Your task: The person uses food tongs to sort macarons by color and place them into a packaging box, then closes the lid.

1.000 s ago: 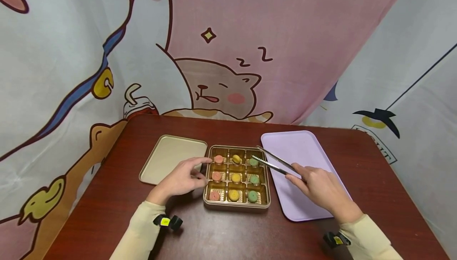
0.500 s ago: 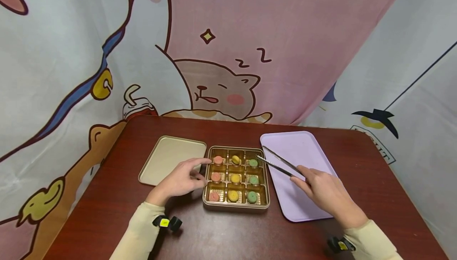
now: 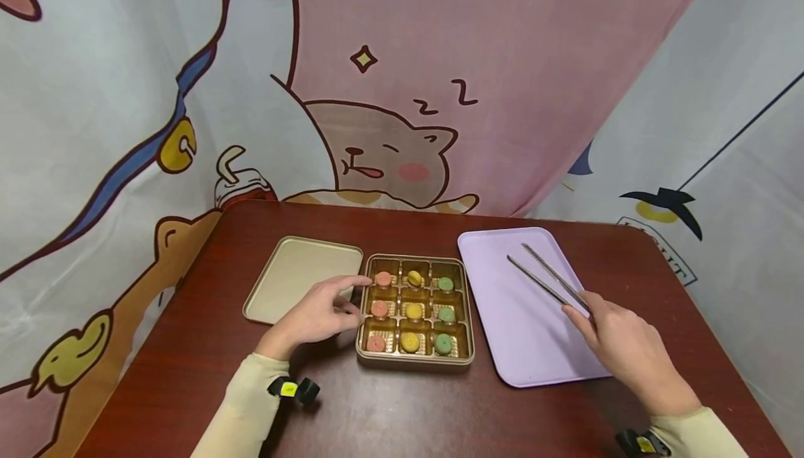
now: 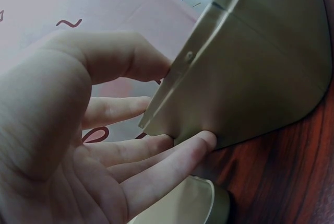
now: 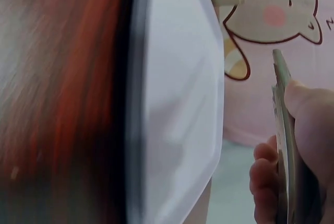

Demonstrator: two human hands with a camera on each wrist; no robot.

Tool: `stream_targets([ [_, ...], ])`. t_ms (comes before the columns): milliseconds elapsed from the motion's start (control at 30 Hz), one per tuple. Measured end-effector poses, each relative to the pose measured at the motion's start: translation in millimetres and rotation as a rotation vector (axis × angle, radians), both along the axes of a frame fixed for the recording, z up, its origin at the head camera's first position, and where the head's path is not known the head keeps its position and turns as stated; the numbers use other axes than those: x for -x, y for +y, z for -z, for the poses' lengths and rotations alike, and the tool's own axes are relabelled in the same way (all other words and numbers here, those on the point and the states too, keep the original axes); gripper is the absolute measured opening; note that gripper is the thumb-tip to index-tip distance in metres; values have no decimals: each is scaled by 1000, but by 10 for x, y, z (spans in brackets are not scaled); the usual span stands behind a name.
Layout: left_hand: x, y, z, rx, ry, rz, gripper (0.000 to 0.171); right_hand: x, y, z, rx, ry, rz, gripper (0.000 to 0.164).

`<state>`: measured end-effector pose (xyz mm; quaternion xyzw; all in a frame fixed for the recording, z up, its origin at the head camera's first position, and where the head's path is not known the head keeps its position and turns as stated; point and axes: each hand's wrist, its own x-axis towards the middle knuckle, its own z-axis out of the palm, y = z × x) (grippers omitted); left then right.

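Note:
My left hand touches the left side of a gold tin. In the left wrist view its fingertips rest on the tin's side wall, the fingers mostly straight. A gold insert divides the tin into compartments, each with one small macaron: pink macarons on the left, yellow macarons in the middle, green macarons on the right. The back yellow one is tilted. My right hand grips metal tongs over the lilac tray; the tong tips are apart with nothing between them.
The lilac tray lies right of the tin. A flat gold lid lies to its left, partly behind my left hand. The dark red wooden table meets a cartoon-printed cloth at its back edge.
My right hand has moved right with the tongs, from over the back green macaron to over the lilac tray. My left hand has stayed at the tin's side.

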<state>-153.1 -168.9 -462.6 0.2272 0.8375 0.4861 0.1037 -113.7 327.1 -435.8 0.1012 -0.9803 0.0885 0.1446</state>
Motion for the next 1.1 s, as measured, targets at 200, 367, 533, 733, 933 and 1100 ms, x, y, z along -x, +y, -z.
stream_targets([
  [200, 10, 0, -20, 4, 19, 1, 64, -62, 263, 17, -5, -126, 134, 52],
  [367, 17, 3, -11, 5, 21, -2, 64, -106, 530, 38, -32, -197, 227, 56],
  [533, 12, -1, -2, 2, 20, 2, 64, -165, 769, 84, -63, -234, 302, 59],
  [733, -1, 1, -19, -3, 16, -1, 63, -221, 940, 152, -73, -322, 384, 59],
  [933, -2, 5, -17, -6, 8, -1, 64, -211, 1031, 222, -80, -437, 437, 58],
  [1100, -1, 4, -20, 0, 7, -1, 64, -213, 1049, 242, -89, -467, 440, 56],
])
